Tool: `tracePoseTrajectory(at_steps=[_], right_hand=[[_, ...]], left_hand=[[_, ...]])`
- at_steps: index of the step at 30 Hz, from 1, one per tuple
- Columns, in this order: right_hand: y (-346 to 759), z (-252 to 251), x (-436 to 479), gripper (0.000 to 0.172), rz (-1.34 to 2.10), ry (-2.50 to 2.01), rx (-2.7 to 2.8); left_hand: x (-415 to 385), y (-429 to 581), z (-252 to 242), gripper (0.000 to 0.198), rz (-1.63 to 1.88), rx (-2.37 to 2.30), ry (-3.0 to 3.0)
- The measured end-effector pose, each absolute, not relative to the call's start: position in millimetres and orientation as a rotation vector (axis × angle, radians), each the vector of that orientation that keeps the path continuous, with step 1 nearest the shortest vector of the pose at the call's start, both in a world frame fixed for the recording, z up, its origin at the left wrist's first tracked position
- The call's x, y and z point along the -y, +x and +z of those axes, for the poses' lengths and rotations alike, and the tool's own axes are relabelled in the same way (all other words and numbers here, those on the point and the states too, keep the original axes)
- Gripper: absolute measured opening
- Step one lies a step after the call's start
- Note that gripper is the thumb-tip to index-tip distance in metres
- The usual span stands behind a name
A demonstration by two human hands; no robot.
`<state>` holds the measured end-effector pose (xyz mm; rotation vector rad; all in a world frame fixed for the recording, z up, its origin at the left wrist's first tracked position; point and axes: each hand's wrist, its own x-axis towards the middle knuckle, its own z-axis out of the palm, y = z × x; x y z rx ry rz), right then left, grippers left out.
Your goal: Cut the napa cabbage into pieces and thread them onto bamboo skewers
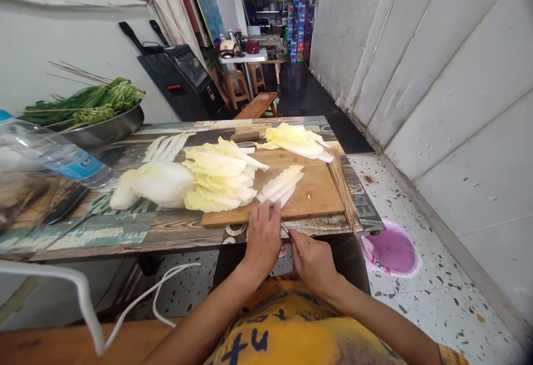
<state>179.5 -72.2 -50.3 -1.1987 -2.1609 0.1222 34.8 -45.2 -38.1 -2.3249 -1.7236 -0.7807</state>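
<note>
I see my right hand (313,262) fingers pinching a thin skewer (285,226). My left hand (263,238) covers its tip, grip unclear. Just beyond lie cabbage strips (280,184) on the cutting board (320,187). Far left, a metal bowl (112,127) holds greens (87,106). To the right, on the floor, stands a purple bucket (391,251).

Bare cutting board (320,190) is lying open right of centre. Heaped napa cabbage leaves (216,179) are blocking the left, and a bamboo skewer bundle (342,184) is hemming in the worktop's (175,226) right edge.
</note>
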Motion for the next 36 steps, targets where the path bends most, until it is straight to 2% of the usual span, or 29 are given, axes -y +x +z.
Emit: tracePoseTrajectory(at_steps=[6, 13, 25, 31, 36], right_hand=[[176, -48, 68, 0.03, 0.082, -1.25, 2.221], [175, -46, 67, 0.03, 0.06, -1.241, 2.228], [187, -43, 64, 0.029, 0.118, -1.215, 2.172], [193, -51, 61, 0.028, 0.128, -1.208, 2.102], [202, -45, 59, 0.028, 0.08, -1.155, 2.039]], left_hand=[[40, 32, -39, 0.04, -0.881, 1.686, -2.372], [40, 31, -43, 0.038, -0.957, 1.614, -2.386], [29, 28, -23, 0.036, -0.809, 1.469, -2.601], [24, 13, -26, 0.038, -1.199, 1.587, -2.356], [33, 10, -25, 0.044, -1.252, 1.437, -2.393]])
